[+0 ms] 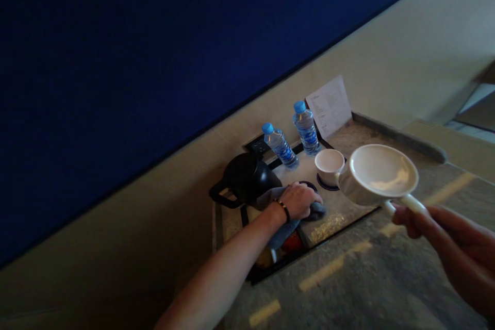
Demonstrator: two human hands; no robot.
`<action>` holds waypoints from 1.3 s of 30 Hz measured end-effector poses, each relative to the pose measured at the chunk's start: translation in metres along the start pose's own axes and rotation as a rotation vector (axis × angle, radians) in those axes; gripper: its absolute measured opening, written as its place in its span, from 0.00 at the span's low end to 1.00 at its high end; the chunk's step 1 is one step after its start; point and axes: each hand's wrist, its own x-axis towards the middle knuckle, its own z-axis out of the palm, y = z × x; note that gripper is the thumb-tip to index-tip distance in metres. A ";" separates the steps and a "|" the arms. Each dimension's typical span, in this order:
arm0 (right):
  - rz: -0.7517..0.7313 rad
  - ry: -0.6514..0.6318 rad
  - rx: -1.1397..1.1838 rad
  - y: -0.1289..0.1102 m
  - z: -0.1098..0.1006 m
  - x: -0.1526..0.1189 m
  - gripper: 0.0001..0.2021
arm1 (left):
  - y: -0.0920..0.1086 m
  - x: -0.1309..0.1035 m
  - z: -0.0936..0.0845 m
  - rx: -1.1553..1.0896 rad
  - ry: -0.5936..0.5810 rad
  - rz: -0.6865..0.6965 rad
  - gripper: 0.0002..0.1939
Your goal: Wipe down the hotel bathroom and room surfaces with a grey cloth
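Note:
In my right hand [436, 232] is a white cup [371, 180], gripped by its handle and raised above the counter, with its open top towards me. My left hand [299, 201], with a dark beaded bracelet at the wrist, is closed on a grey cloth [284, 234] pressed against the tray [332, 224]. Just beyond the raised cup, a second white cup [329, 165] stands upright on a dark round coaster [327, 183]. Part of another dark coaster [309, 184] shows behind my left hand.
A black kettle [247, 178] stands left of my left hand. Two water bottles with blue caps, one nearer [284, 149] and one farther [307, 131], stand along the back by a printed card [328, 105]. A wall socket [257, 147] sits behind. Red packets [293, 242] lie in the tray's front compartment.

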 end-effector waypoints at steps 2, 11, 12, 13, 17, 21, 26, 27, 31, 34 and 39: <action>0.008 -0.009 -0.016 0.004 -0.005 -0.002 0.16 | -0.006 -0.007 -0.018 0.075 0.101 -0.105 0.18; -0.217 -0.100 0.008 0.010 0.002 0.003 0.07 | -0.014 0.046 -0.011 0.149 0.018 -0.303 0.17; -0.232 -0.119 0.000 0.011 0.003 0.002 0.07 | -0.013 0.052 -0.006 0.146 -0.009 -0.321 0.17; -0.244 -0.137 -0.003 0.013 0.004 0.002 0.08 | -0.012 0.055 -0.005 0.148 -0.023 -0.345 0.17; -0.298 -0.200 0.051 0.015 0.014 0.003 0.09 | 0.000 0.043 -0.031 0.166 -0.078 -0.423 0.13; -0.355 -0.269 0.135 0.005 0.029 0.008 0.08 | 0.015 -0.019 -0.090 0.216 0.004 -0.454 0.15; -0.231 -0.305 0.223 -0.003 0.063 0.020 0.15 | 0.007 -0.140 -0.142 0.221 0.354 -0.637 0.27; -0.206 -0.310 0.239 -0.001 0.075 0.022 0.17 | 0.001 -0.161 -0.147 0.223 0.434 -0.696 0.28; -0.134 -0.384 0.268 0.015 0.125 0.032 0.22 | -0.013 -0.224 -0.160 0.318 0.733 -1.008 0.27; -0.106 -0.396 0.275 0.027 0.154 0.036 0.25 | -0.013 -0.243 -0.174 0.444 0.946 -1.215 0.26; -0.048 -0.411 0.212 0.042 0.173 0.034 0.31 | -0.023 -0.198 -0.214 0.660 1.222 -1.104 0.30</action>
